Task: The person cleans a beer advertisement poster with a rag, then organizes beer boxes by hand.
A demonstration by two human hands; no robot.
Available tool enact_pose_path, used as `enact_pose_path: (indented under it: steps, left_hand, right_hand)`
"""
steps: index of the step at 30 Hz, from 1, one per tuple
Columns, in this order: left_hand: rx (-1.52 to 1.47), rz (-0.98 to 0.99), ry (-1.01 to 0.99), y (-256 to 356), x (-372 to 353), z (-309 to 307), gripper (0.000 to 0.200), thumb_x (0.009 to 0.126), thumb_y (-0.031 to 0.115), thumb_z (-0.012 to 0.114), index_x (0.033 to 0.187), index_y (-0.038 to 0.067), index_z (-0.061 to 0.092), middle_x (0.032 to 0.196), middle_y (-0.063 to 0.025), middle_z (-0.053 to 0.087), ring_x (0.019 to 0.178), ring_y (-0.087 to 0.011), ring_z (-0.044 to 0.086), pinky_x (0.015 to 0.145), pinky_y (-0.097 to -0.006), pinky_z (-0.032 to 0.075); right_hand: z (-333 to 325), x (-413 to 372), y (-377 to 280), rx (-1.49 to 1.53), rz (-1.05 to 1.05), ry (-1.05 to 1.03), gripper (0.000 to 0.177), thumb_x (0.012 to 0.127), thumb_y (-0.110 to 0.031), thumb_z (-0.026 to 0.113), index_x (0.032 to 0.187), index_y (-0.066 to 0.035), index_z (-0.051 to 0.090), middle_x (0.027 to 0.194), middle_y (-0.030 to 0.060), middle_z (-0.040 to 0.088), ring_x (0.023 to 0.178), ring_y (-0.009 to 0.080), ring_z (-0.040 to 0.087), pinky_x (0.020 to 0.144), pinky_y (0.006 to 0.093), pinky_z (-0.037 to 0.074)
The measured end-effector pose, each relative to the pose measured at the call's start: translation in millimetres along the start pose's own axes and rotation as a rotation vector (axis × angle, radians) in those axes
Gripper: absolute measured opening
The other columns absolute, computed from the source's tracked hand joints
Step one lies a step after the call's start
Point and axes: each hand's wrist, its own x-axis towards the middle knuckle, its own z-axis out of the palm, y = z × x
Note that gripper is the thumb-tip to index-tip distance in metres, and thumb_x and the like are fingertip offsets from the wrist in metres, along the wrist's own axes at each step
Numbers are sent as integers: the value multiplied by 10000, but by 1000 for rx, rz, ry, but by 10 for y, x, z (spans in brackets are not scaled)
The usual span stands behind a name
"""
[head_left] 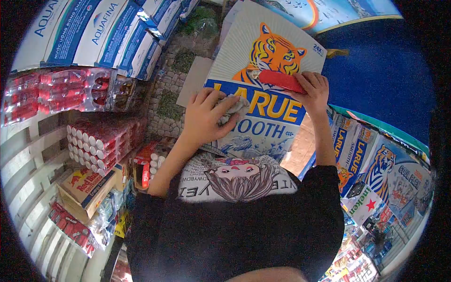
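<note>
In front of my chest is a Larue Smooth beer carton (268,115) with a big orange tiger and a blue band across its face. My left hand (206,115) is over the carton's left side, its fingers curled on a crumpled grey-white cloth (236,108). My right hand (310,90) grips a long, rounded red object (281,81) with a pale tip at its left end. It lies across the tiger's chin; its exact kind does not show clearly.
Stacked Aquafina cartons (101,30) and wrapped red bottles (61,91) stand at upper left. Below are shrink-wrapped cans (103,145) and a Red Bull carton (87,188). More Larue cartons (359,155) and a Heineken pack (364,204) are at right, beneath a dark blue surface (376,80).
</note>
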Motion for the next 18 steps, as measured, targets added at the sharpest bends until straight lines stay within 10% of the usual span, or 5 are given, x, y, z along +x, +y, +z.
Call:
enact_pose_path:
  steps: [14,18]
  left_hand:
    - [-5,3,10,18,11,-24,323,583,231,621,891,150,569,777,-19,493,784,-212,464,630,-336,355]
    - [10,6,21,7,-1,2,326,585,235,618,895,150,566,774,-19,494,777,-207,467,633,-335,354]
  right_hand:
    - [48,-52,-47,-7,45,15,430,529,-368,664,858,-114,554,825,36,529,759,218,488,668,355,360]
    - [57,-55,-58,147,398,22,375,545,-195,678,868,-55,547,851,97,539,791,261,503,710,349,382]
